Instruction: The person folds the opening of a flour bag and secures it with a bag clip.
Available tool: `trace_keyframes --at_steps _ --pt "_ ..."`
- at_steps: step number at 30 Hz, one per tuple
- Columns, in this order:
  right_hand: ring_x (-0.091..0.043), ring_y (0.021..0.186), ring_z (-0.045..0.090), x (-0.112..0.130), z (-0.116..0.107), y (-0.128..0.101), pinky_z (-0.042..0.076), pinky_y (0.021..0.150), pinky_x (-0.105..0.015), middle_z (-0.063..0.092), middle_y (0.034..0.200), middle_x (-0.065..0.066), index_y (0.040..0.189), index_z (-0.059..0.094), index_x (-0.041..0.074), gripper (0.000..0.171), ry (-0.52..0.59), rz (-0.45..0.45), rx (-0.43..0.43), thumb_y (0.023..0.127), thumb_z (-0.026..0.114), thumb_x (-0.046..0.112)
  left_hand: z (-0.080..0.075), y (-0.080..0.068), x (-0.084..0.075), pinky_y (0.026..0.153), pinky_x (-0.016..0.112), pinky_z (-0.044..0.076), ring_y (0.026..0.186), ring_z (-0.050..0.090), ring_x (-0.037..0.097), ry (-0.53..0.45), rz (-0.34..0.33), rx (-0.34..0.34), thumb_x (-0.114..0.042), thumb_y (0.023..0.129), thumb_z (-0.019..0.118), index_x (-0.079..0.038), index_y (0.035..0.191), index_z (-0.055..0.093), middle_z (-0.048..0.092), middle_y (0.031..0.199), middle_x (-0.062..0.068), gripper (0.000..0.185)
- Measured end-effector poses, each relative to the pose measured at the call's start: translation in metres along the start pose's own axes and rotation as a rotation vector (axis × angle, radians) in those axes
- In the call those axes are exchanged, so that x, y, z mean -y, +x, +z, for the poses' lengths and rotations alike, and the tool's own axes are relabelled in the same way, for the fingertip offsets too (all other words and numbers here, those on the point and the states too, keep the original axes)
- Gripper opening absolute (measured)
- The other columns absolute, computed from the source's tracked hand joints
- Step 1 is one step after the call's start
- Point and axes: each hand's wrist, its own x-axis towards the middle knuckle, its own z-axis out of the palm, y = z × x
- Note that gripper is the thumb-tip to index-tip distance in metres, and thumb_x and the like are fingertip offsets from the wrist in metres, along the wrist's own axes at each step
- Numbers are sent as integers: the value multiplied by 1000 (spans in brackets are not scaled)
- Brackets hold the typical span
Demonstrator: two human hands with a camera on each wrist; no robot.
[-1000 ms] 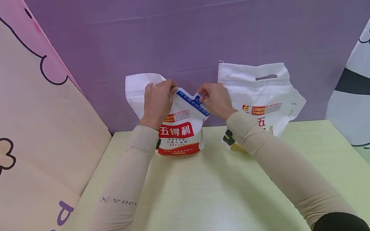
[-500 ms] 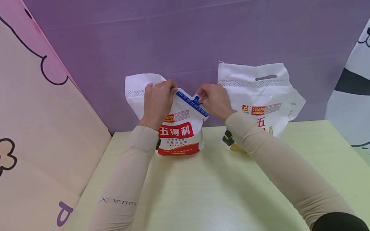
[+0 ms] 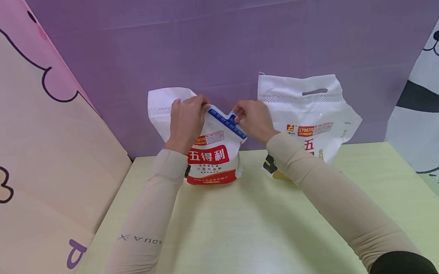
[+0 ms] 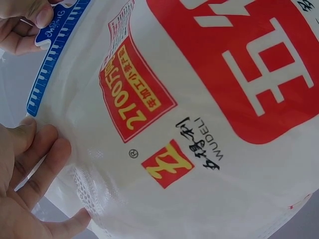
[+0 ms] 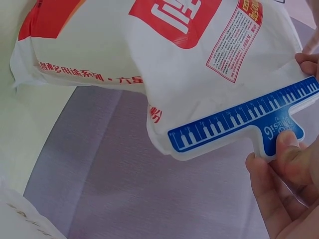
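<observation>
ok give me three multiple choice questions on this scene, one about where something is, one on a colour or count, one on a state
1. Where does the second flour bag stand?
A. on the floor
B. on the table, by the person's right arm, against the purple wall
C. on top of the first bag

2. What colour is the sealing clip on the held flour bag?
A. blue
B. green
C. yellow

3. What is the right hand doing?
A. lying flat on the table
B. hanging idle
C. pinching the clip's tab

Answers:
1 B, the head view shows it upright at the table's far edge.
2 A, the right wrist view shows a blue clip with a piano-key print.
3 C, thumb and fingers close on the tab, while the left hand grips the bag's top.
</observation>
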Motion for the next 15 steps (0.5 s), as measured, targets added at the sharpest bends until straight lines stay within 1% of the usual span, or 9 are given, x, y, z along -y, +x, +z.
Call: trace_keyframes --at_steps 8,15 --pt "-27 93 72 1 1 -1 61 89 -39 75 103 -11 110 73 6 20 -19 2 1 93 64 0 0 0 -1 103 46 49 110 73 29 1 2 0 -29 101 62 -13 119 71 77 118 8 26" --pt "-26 94 73 1 2 -2 61 91 -39 76 104 -10 110 73 6 20 0 1 -8 93 64 1 0 0 -1 102 47 49 109 73 29 -7 0 -3 -29 101 62 -13 119 71 77 118 8 25"
